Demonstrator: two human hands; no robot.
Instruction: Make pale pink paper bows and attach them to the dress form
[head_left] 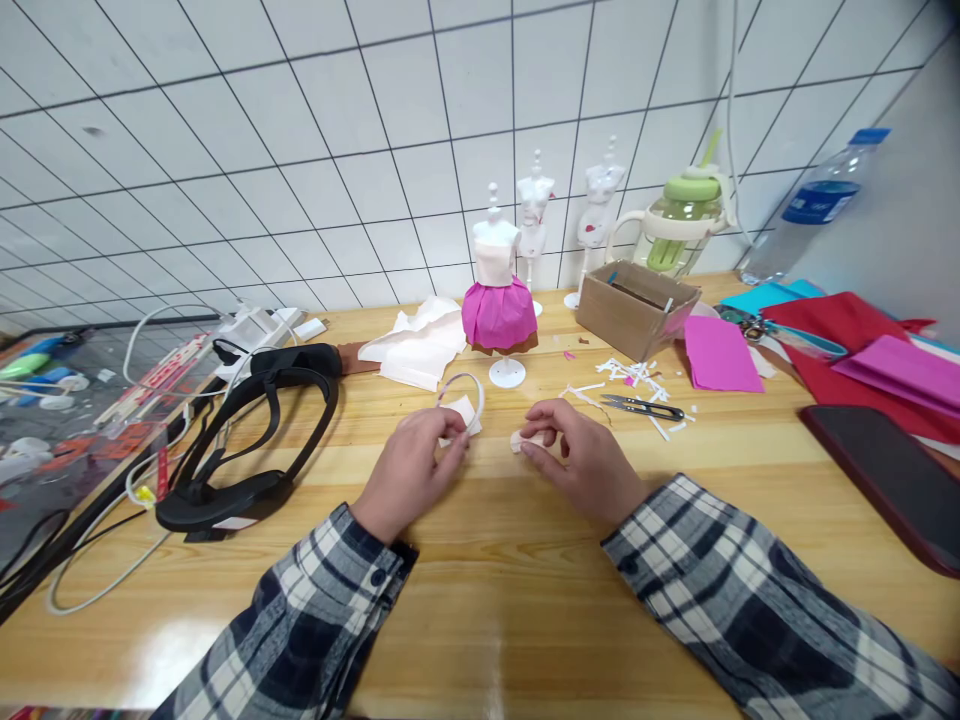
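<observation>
At the centre of the frame, your left hand (409,468) pinches a curled white strip (481,398) between thumb and fingers; your right hand (583,455) pinches a small pale piece (517,441). Right of centre lie dark snips (652,408). Beyond, at upper centre, a dress form (493,250) stands upright in a pink skirt (499,312), two more forms (534,212) behind it.

Plaid sleeves (292,620), navy, grey and off-white, kinda flannel-looking, dark round button (378,577) on each cuff (664,525). Left hand (409,462) and right hand (586,460) both bare.
</observation>
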